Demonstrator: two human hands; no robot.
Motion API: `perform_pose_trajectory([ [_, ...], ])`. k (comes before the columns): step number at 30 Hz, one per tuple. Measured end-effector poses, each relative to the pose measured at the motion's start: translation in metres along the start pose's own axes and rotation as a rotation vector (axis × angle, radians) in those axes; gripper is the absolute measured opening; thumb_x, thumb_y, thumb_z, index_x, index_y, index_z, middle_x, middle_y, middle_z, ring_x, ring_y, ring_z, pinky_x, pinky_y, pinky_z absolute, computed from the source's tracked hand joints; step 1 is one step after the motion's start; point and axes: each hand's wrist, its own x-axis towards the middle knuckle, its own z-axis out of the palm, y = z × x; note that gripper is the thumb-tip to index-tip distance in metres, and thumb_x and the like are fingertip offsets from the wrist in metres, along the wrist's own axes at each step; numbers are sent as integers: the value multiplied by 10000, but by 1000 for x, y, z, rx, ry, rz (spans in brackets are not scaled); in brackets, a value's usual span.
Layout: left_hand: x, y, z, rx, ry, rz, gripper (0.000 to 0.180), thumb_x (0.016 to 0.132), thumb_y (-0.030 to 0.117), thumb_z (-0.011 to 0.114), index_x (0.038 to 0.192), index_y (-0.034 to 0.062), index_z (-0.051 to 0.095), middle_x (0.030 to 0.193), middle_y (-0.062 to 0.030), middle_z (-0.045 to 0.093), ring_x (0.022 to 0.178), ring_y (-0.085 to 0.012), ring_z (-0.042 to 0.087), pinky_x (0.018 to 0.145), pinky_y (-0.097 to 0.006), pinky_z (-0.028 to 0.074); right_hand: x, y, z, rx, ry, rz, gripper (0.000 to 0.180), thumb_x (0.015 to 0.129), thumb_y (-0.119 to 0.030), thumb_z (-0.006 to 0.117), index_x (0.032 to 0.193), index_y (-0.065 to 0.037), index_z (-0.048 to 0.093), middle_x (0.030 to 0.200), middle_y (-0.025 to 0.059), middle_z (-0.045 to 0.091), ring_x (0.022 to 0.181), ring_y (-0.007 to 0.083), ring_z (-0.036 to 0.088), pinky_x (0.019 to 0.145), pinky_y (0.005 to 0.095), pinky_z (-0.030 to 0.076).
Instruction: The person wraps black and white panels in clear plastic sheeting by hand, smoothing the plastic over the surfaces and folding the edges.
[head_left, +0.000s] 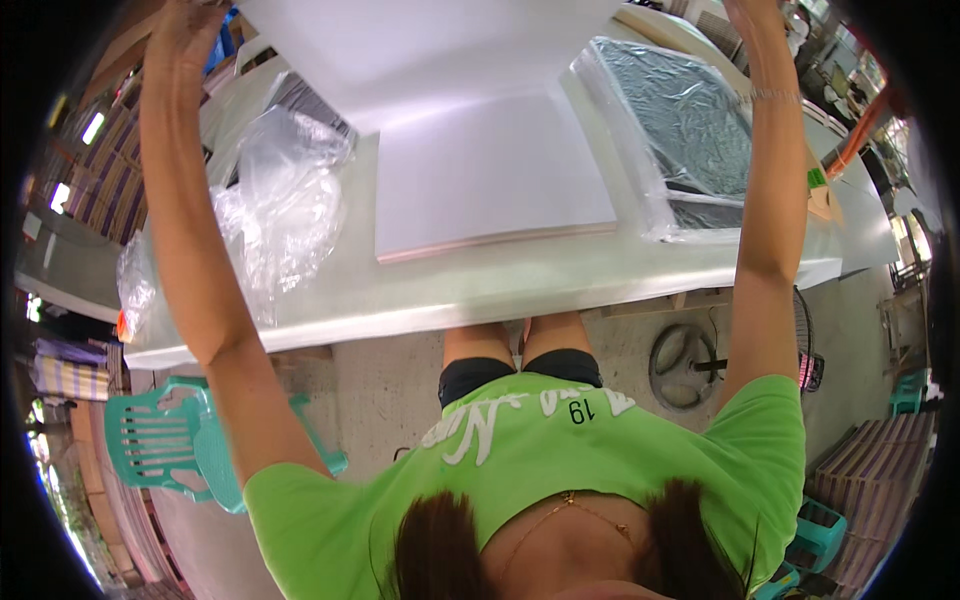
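I read the broad white flat sheet [440, 50] tilted above the white rectangular stack [490, 175], just beside the left hand [188, 25], finger closure indeterminable; right hand out of frame.

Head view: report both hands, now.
Left hand: cut off by the picture's top edge; grip cannot be told.
Right hand: almost wholly out of frame; cannot be told.

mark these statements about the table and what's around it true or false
1. Crumpled clear plastic lies left of the white rectangular slab. True.
2. The plastic-wrapped dark package lies on the floor. False: it lies on the table.
3. The upper white panel hides the slab's far edge. True.
4. The teal plastic chair stands on the person's right. False: left.
5. The left hand is fully visible. False: the picture's upper edge crops it.
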Motion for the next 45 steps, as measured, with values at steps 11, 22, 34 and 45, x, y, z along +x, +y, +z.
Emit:
perform_pose_trajectory([
  [11, 123, 5, -30, -607, 48, -570, 407, 891, 40, 440, 1278, -84, 420, 1334, -228, 450, 1254, -317, 423, 1059, -485, 313, 123, -17, 37, 871, -117, 397, 297, 820, -79, 515, 1093, -23, 619, 1005, 48, 645, 880, 144, 578, 800, 294, 442],
  [22, 76, 15, 5, -999, -317, -758, 424, 919, 124, 379, 1292, -78, 384, 1393, -245, 390, 1325, -331, 326, 1121, -478, 183, 131, 19, 19, 1196, -104, 602, 278, 834, -132, 529, 1087, -48, 610, 1005, 44, 642, 884, 166, 584, 831, 341, 436],
  [34, 85, -12, -10, -1004, -723, -673, 324, 936, 182, 397, 1192, 23, 514, 1312, -180, 502, 1275, -310, 402, 1079, -537, 212, 127, 34, 23, 1338, -119, 679, 263, 850, -189, 545, 1081, -75, 599, 1005, 39, 639, 889, 190, 591, 864, 393, 430],
  [45, 5, -81, -13, -699, -430, -911, 83, 901, 245, 550, 929, 175, 585, 836, 61, 616, 871, -96, 566, 904, -458, 304, 56, 86, 39, 1246, -250, 774, 260, 902, -268, 562, 1086, -85, 576, 968, 12, 639, 900, 173, 598, 879, 392, 436],
])
